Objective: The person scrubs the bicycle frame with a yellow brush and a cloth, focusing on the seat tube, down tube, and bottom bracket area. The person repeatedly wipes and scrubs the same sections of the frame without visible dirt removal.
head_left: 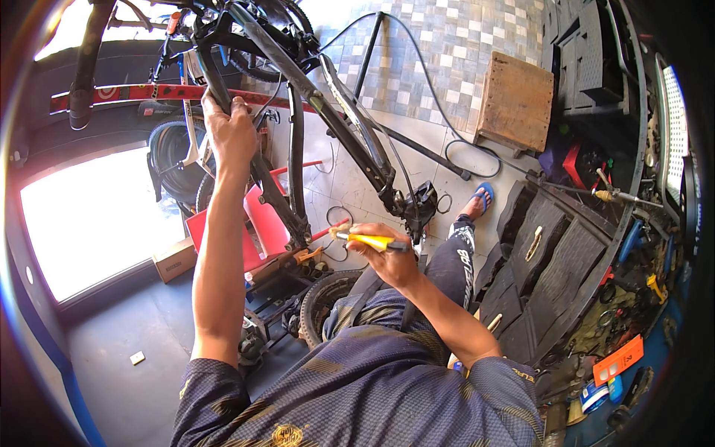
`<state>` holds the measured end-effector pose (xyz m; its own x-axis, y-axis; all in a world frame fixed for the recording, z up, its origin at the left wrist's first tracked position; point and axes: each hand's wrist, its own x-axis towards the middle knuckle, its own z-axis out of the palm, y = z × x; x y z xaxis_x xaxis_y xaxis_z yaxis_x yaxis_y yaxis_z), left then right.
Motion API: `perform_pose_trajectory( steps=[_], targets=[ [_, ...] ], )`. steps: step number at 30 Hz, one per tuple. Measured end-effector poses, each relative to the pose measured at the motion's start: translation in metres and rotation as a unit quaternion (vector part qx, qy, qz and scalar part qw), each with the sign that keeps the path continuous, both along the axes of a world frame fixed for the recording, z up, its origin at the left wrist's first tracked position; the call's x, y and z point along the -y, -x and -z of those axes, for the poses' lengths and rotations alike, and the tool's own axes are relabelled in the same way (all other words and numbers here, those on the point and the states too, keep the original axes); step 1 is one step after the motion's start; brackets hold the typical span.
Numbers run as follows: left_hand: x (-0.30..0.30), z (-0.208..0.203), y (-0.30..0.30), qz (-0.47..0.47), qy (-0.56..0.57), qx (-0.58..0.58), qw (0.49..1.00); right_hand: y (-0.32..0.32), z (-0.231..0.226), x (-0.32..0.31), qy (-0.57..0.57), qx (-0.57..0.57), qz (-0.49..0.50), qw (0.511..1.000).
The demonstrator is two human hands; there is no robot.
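With the left hand's (231,134) fingers wrapped around a tube, steady the bike frame (316,102). Hold the yellow-handled brush (367,241), gripped in the right hand's (385,258) fingers near the frame's close end; stroke lightly.

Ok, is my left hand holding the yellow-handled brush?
No, your right hand holds the brush, your left hand the black bike frame.

Your yellow-and-dark-grey tool (375,243) at centre, black bike frame (298,79) at eleven o'clock, grey-and-white checkered tiles (447,56) at one
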<state>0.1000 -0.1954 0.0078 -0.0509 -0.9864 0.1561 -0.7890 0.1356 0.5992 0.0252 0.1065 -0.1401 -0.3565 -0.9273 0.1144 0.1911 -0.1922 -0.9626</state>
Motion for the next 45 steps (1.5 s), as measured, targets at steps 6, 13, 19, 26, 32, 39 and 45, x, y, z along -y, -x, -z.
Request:
perform_pose_trajectory(
  steps=[6,13,19,26,32,39,45],
  targets=[
    [0.000,-0.001,0.001,-0.011,-0.027,-0.023,0.999,-0.004,-0.011,0.003,-0.071,0.023,0.038,0.997],
    [-0.005,-0.005,0.004,0.000,-0.033,-0.037,0.999,0.002,-0.049,0.028,0.065,0.063,0.063,0.994],
    [-0.001,-0.003,0.003,-0.005,-0.014,-0.016,1.000,0.009,-0.035,0.032,0.024,-0.009,0.077,0.997],
    [0.000,0.000,0.002,-0.003,0.006,-0.010,1.000,0.009,-0.035,0.033,0.016,-0.016,0.037,0.999],
    [-0.004,-0.003,0.005,-0.006,-0.025,-0.009,1.000,0.010,-0.035,0.025,0.052,0.040,0.000,0.998],
    [0.002,0.004,-0.003,-0.006,-0.021,-0.024,0.999,0.016,-0.040,0.032,0.024,-0.021,0.046,0.998],
    [0.006,0.005,-0.006,0.023,0.015,-0.010,1.000,0.008,-0.067,0.027,-0.004,0.104,0.013,0.994]
  ],
)
